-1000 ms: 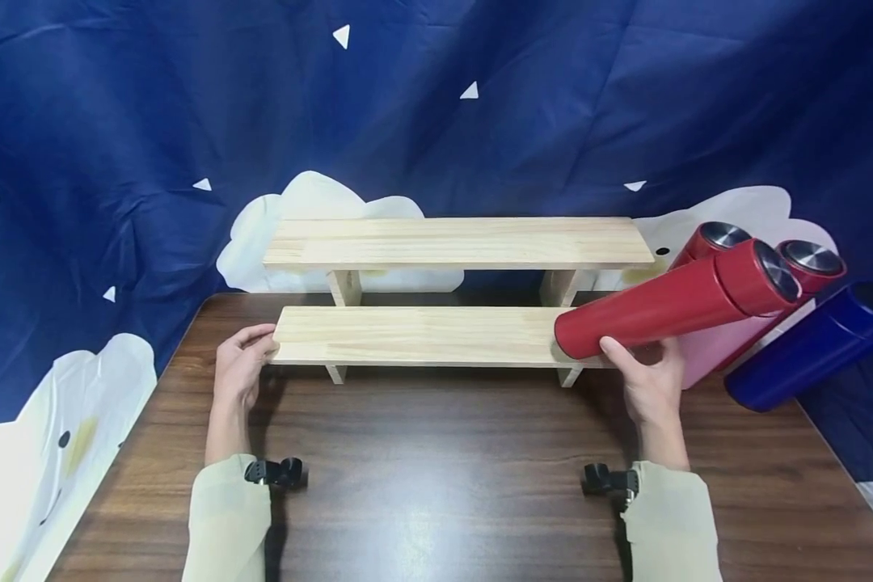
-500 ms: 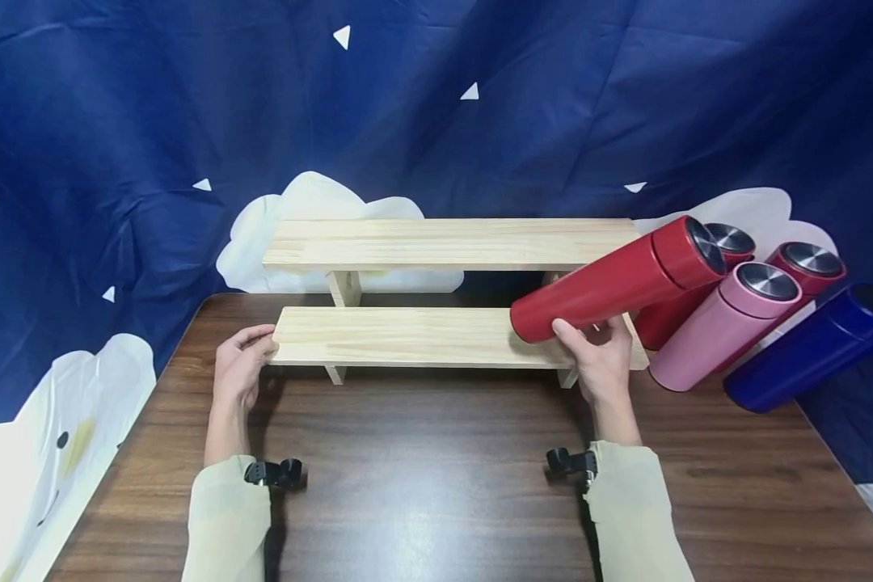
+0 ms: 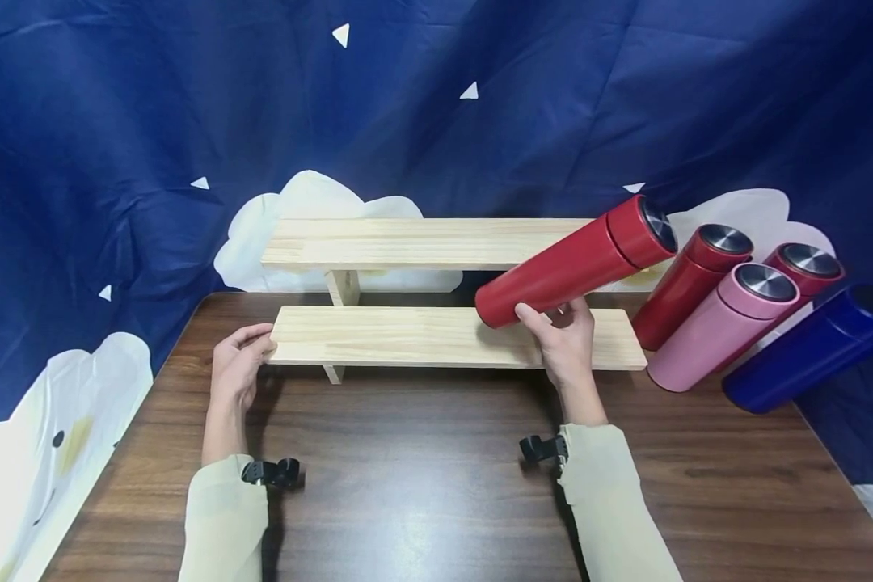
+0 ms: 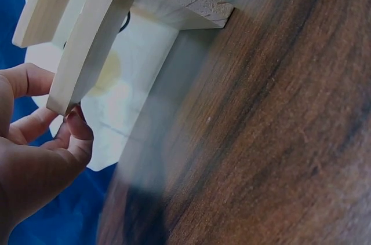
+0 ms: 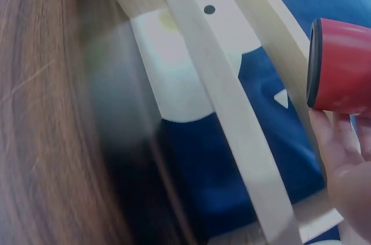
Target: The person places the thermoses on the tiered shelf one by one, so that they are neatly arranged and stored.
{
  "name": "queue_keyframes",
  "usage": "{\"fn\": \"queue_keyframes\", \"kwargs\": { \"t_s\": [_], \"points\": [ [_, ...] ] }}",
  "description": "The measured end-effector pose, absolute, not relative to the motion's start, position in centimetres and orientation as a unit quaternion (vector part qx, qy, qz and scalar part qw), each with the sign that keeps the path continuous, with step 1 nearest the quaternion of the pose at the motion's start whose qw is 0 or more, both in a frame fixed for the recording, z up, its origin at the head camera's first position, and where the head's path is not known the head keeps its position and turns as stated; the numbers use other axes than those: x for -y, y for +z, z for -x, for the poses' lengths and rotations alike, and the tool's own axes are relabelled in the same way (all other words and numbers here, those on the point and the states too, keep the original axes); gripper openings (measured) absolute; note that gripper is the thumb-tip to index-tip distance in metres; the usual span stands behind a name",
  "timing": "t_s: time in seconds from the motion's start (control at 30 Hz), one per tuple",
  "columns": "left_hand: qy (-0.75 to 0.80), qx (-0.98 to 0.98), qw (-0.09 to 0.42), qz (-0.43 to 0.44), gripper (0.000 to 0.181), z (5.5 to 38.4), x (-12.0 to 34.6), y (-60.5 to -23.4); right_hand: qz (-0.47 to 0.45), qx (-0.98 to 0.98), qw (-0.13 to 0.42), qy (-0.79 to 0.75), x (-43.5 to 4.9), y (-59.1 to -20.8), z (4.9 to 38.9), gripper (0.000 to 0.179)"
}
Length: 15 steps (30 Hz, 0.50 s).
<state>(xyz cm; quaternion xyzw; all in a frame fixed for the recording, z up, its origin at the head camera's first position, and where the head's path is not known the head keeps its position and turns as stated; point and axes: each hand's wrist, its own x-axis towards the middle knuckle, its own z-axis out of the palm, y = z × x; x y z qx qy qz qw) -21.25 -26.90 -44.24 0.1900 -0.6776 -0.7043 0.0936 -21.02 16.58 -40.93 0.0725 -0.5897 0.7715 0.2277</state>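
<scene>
My right hand (image 3: 569, 343) grips a red thermos (image 3: 571, 263) with a steel-topped lid. The flask is tilted, lid up to the right, above the lower board of a two-step wooden shelf (image 3: 407, 335). In the right wrist view, its dark base (image 5: 315, 64) hangs apart from the boards, with my fingers beneath its side. At the shelf's left end, my left hand (image 3: 240, 364) pinches the end of the lower board. The left wrist view has fingers on both sides of that board end (image 4: 61, 103).
To the right of the shelf stand two more red thermoses (image 3: 691, 287) (image 3: 807, 267), a pink thermos (image 3: 720, 331) and a dark blue thermos (image 3: 807, 352). Everything rests on a brown wooden table (image 3: 422, 469). A blue curtain (image 3: 407, 105) with white shapes hangs behind.
My right hand has carried the red thermos left and slightly back, from the shelf's right end toward its middle, uncovering the pink and red flasks behind. My left hand has stayed put.
</scene>
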Motion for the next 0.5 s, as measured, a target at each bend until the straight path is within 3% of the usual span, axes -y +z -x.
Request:
{"fn": "queue_keyframes", "kwargs": {
  "t_s": [0.5],
  "points": [
    [-0.701,0.683,0.086,-0.185,0.038,21.2,27.0,-44.1,-0.097,0.607,0.219,0.758,-13.3,-38.9,22.7,0.053]
  ]
}}
